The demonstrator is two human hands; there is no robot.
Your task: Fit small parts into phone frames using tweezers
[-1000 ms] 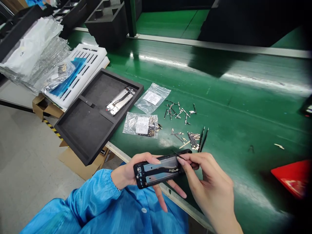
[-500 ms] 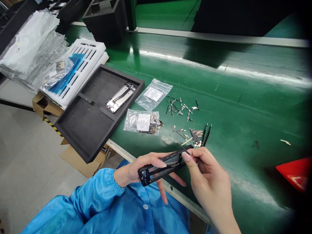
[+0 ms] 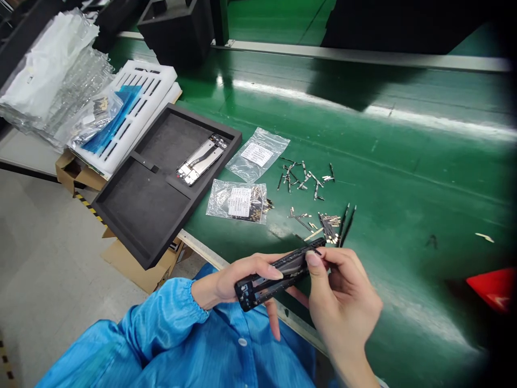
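Observation:
My left hand (image 3: 252,269) is wrapped round a black phone frame (image 3: 258,293), thumb on its upper edge and fingers underneath. The frame is tilted over the table's front edge. At its far right end, my right hand (image 3: 343,291) pinches a thin black strip (image 3: 309,245) between thumb and forefinger. The strip lies across the frame's upper edge, and part of it is hidden by the fingertips. Just beyond that hand, tweezers (image 3: 347,225) lie beside a pile of small dark flex strips with gold ends (image 3: 329,226).
A black foam tray (image 3: 141,215) holds a phone assembly (image 3: 202,159). Beside it lie a labelled clear bag (image 3: 258,153) and a bag of small strips (image 3: 238,200). More small parts (image 3: 302,175) are scattered on the green table (image 3: 404,188). A red object (image 3: 493,288) is at right.
The view has shifted slightly. My right hand has turned a little and stays pinched at the frame's far end. The frame has tilted slightly in my left hand.

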